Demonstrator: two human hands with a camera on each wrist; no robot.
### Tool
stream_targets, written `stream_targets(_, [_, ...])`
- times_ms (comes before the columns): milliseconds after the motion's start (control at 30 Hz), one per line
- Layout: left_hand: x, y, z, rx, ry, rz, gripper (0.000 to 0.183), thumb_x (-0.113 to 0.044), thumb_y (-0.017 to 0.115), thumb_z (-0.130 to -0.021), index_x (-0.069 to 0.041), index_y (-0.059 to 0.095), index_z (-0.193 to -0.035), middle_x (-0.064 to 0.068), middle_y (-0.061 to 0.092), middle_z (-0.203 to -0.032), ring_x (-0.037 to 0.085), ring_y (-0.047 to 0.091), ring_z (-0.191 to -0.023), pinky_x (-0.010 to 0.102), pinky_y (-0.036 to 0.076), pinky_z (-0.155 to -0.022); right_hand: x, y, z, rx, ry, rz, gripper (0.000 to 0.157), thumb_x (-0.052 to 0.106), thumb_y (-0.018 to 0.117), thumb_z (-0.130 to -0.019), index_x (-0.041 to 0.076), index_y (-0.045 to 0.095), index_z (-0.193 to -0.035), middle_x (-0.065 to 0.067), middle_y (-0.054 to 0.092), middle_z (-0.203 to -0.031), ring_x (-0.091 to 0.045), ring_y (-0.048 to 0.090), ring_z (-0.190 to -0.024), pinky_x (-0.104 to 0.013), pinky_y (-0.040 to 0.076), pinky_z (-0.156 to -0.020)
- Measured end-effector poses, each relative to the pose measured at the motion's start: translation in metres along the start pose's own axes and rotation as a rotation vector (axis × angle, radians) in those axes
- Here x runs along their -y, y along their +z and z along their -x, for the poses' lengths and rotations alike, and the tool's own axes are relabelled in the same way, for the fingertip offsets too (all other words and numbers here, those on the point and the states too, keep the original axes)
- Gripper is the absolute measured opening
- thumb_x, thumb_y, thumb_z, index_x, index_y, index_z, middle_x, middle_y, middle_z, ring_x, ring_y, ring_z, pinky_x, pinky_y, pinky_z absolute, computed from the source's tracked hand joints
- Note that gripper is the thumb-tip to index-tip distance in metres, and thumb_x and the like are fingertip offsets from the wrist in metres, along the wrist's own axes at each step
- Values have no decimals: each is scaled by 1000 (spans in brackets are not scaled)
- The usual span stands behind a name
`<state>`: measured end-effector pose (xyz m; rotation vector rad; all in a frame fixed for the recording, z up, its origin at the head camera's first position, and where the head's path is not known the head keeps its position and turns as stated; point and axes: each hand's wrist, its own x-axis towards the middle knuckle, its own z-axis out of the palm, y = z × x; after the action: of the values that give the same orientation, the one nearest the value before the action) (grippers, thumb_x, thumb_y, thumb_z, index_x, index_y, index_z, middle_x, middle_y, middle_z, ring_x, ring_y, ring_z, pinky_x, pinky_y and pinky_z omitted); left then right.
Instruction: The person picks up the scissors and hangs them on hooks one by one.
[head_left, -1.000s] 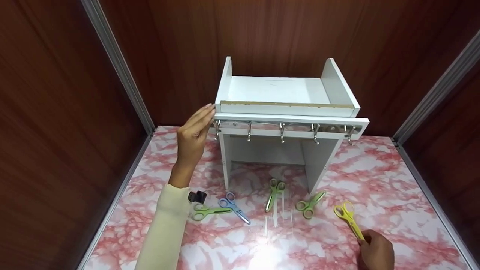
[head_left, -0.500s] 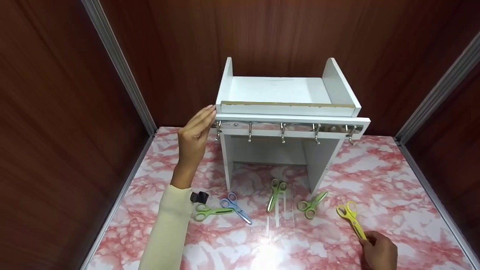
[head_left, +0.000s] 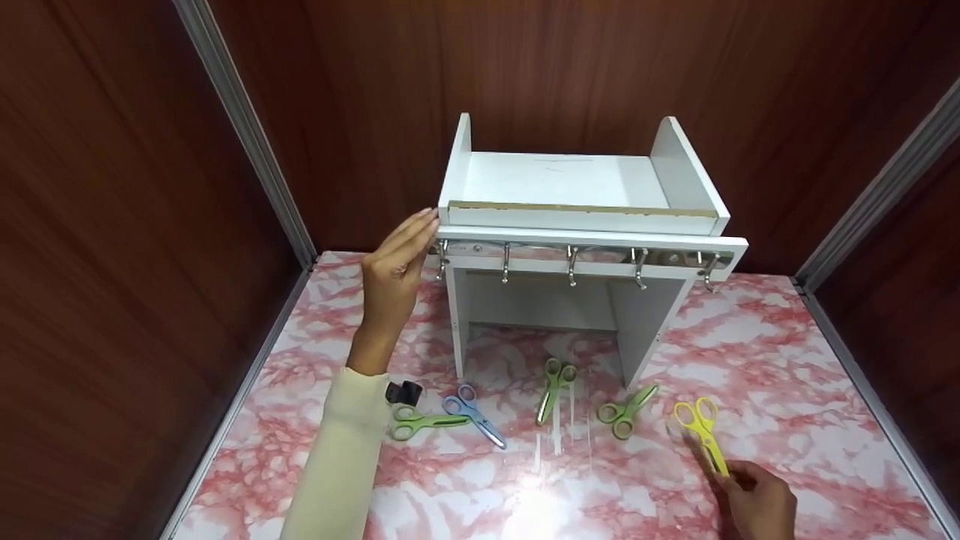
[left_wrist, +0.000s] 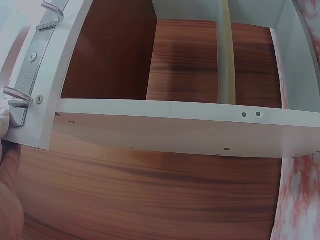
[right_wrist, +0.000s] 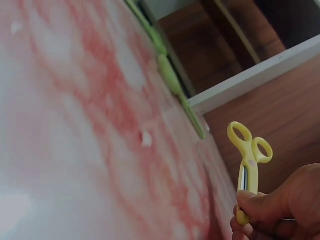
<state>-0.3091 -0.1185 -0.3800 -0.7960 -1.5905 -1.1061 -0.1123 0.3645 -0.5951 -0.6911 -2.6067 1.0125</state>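
Observation:
A white shelf unit [head_left: 570, 223] with a front rail of metal hooks [head_left: 572, 259] stands on the table. My left hand [head_left: 394, 259] holds the left end of this rail, fingers stretched along the corner; in the left wrist view part of the hand [left_wrist: 10, 190] shows at the rail's end. My right hand [head_left: 761, 499] pinches yellow scissors [head_left: 703, 435] by the blade end, handle loops pointing away, raised over the table at front right. In the right wrist view thumb and fingers close round the blades of the yellow scissors [right_wrist: 248, 160].
Green scissors [head_left: 551, 390] lie before the shelf, another green pair [head_left: 624, 412] to their right. At left, blue scissors [head_left: 476, 418] cross a third green pair [head_left: 420, 422]. A small black object [head_left: 405, 392] sits by the left sleeve. Dark wood panels [head_left: 570, 67] enclose the table [head_left: 810, 405].
The yellow scissors have tilted up in my right hand, loops slightly higher, with a shadow showing beneath. My left hand keeps its place on the rail. The whole view has shifted a little.

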Motion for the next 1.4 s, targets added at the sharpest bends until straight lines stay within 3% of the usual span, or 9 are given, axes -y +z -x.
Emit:
stream_targets(200, [-1, -1, 0, 5, 8, -26, 27, 10, 71, -88, 2, 76, -113, 14, 73, -120, 31, 67, -117, 35, 53, -103, 12, -6, 3, -22, -18, -50, 19, 2, 76, -85, -2, 75, -104, -11, 74, -84, -1, 60, -68, -9, 39, -59])
stream_targets(500, [-3, -2, -1, 21, 12, -20, 26, 8, 70, -90, 2, 76, -115, 14, 72, -122, 30, 66, -118, 35, 53, -104, 20, -11, 7, -53, -57, -96, 18, 1, 79, -85, -3, 76, -102, -15, 75, -86, 11, 55, -66, -6, 47, -57])
stream_targets(1400, [-1, -3, 0, 36, 23, -29, 26, 8, 70, -90, 1, 76, -114, 13, 72, -121, 30, 66, -119, 36, 52, -105, 56, -30, 11, -69, -46, -193, 20, 4, 80, -88, -1, 75, -107, -11, 76, -89, 6, 61, -69, -11, 53, -59])
